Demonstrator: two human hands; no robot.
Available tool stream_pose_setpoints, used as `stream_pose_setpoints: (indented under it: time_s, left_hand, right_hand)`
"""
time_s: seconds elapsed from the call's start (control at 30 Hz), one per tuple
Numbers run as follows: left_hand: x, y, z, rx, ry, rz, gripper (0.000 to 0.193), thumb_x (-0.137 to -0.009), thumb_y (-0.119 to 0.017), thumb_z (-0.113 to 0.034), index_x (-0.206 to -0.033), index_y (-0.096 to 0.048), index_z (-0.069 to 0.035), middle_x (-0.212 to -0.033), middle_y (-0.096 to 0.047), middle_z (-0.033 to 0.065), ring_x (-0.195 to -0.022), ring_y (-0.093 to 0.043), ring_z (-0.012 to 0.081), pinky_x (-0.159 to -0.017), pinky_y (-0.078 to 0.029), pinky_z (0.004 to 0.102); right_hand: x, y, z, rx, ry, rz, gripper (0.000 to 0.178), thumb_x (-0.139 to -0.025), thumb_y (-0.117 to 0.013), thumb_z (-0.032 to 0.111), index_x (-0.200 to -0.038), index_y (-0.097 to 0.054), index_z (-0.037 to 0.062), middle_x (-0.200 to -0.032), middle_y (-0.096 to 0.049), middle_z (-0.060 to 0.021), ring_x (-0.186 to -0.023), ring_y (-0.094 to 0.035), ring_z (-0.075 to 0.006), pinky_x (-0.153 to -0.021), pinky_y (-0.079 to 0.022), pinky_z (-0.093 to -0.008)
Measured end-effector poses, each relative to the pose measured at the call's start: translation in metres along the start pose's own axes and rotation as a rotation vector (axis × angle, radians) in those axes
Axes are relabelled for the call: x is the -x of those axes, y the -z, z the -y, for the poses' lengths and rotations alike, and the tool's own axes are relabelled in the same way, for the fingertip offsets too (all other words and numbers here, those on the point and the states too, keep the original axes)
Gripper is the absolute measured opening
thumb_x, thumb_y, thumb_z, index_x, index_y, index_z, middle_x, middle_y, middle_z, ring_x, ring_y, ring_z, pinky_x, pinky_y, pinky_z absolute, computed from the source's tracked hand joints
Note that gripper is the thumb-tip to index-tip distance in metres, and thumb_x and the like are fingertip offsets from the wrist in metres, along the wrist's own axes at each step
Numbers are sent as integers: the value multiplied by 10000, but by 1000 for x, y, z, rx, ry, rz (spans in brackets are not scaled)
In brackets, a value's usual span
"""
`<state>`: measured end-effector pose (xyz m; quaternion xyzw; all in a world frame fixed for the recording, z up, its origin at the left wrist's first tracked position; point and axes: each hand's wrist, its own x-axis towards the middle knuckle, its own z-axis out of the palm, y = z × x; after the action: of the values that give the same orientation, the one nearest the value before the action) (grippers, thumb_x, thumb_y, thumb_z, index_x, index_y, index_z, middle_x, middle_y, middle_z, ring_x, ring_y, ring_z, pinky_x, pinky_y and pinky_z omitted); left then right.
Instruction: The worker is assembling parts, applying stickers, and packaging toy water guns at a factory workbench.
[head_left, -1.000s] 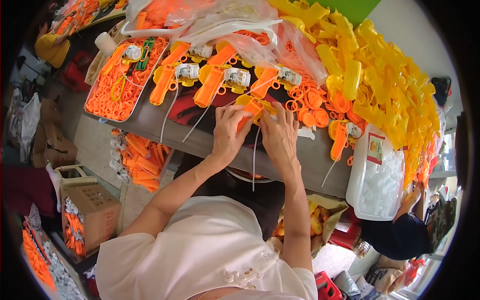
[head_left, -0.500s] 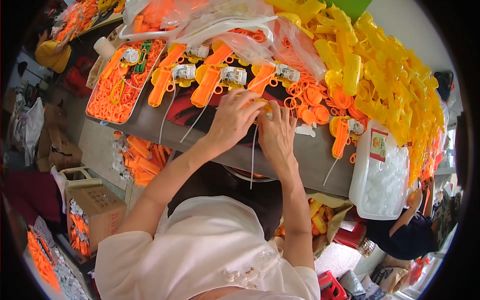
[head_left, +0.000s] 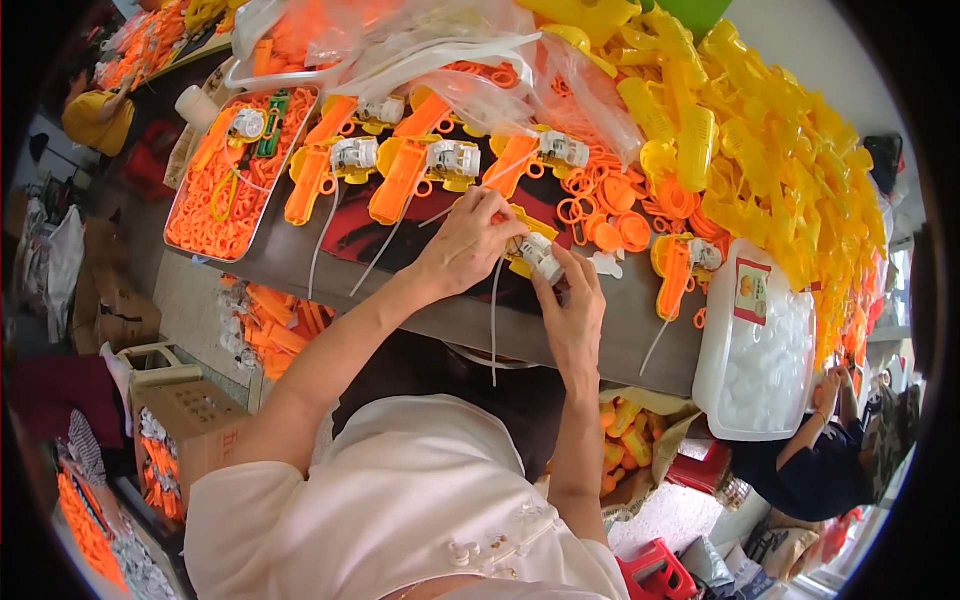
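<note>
A toy gun half (head_left: 541, 254), a yellow shell with a white mechanism in it, lies between my hands over the dark red mat at the table's near edge. My left hand (head_left: 470, 245) is closed, its fingertips pinched at the shell's left side, partly hiding it. Thumb and fingers of my right hand (head_left: 574, 312) grip the white mechanism from the right. A thin white cord (head_left: 495, 320) hangs from the work over the table edge. Just beyond, several orange and yellow toy guns (head_left: 400, 180) with white mechanisms lie in rows, some with white cords trailing toward me.
A metal tray (head_left: 168, 215) of orange parts stands at left. Orange rings and discs (head_left: 618, 205) lie right of centre, near a heap of yellow shells (head_left: 770, 140). One more toy gun (head_left: 680, 275) lies beside a white tub (head_left: 708, 370) of clear parts. Other people work on both sides.
My hands have moved apart slightly, and the white mechanism between them now shows. My right hand has turned and shifted right and nearer to me, gripping the mechanism.
</note>
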<state>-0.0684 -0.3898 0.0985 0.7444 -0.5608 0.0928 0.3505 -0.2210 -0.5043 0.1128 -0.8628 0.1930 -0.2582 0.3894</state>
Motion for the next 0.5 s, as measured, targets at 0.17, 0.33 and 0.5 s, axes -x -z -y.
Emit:
stream_pose_setpoints:
  time_s: [0.17,0.33,0.5]
  left_hand:
    - [2,0,2,51,25,-16,140,-801,-585,15,-925,-637,-22,-1020,-522,93,-1022,-484,294,-919,-440,393]
    - [6,-1,6,184,60,-87,131,-812,-543,36,-907,-627,3,-1155,-511,136,-1069,-478,322,-935,-431,405]
    - [5,3,-1,19,13,-86,89,-776,-571,14,-832,-637,34,-1289,-468,164,-1154,-463,339,-985,-404,424]
  right_hand:
    - [2,-6,11,87,102,-105,348,-799,-723,53,-1125,-608,14,-1134,-589,-145,-932,-624,-296,-771,-522,-374]
    - [3,-23,12,149,168,-244,355,-758,-730,4,-1073,-568,27,-1139,-558,-155,-985,-598,-343,-778,-519,-396]
    - [-12,-57,8,61,89,-317,338,-748,-735,-10,-985,-494,-5,-1122,-522,-186,-1008,-561,-353,-773,-495,-394]
